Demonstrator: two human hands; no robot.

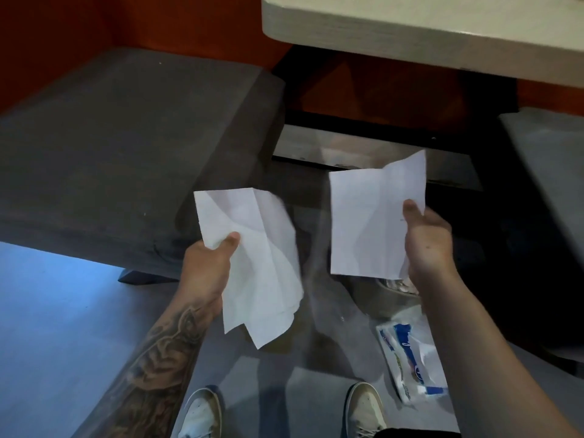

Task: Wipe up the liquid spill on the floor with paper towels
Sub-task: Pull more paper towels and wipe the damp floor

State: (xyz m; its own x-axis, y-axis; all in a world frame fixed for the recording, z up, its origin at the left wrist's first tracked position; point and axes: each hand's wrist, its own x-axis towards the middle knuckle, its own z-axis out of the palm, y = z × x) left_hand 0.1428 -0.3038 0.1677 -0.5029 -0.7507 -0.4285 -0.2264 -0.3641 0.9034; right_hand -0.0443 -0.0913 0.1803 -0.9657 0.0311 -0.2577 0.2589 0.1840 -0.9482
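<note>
Progress: early, prep stage only. Left hand (208, 260) pinches a white creased paper towel sheet (252, 248) near its lower-left edge, thumb on top. The sheet hangs down and to the right of that hand, slightly blurred. Right hand (426, 238) pinches a second white paper towel sheet (366, 216) by its right edge, thumb on the front, w/ the sheet spread to the left of and above the hand. So both hands are clamped on paper, held up well apart from the grey floor (63, 311). The two sheets are near each other w/ a gap between, not touching.

Spill: a glossy reflective patch (319, 314) shows on the floor below and between the hands, running fwd toward the base of the pale-topped table (347, 36). Prob. the liquid, tho its edges are hard to tell. Both sheets look dry and unstained, so I judge no wiping done yet. A round greyish object (392, 290) sits on the floor just below the right hand, partly hidden; can't tell what it is.

Done, as far as visible: sheets are out and in hand. The white plastic towel pack with blue print (410, 358) lies on the floor under the right forearm and looks opened.

Left to do: get down, press sheets onto the wet patch, wipe/blot, prob. repeat w/ fresh sheets.

Other: dark grey bench seat (126, 137) to the left of and beyond the left hand.
</note>
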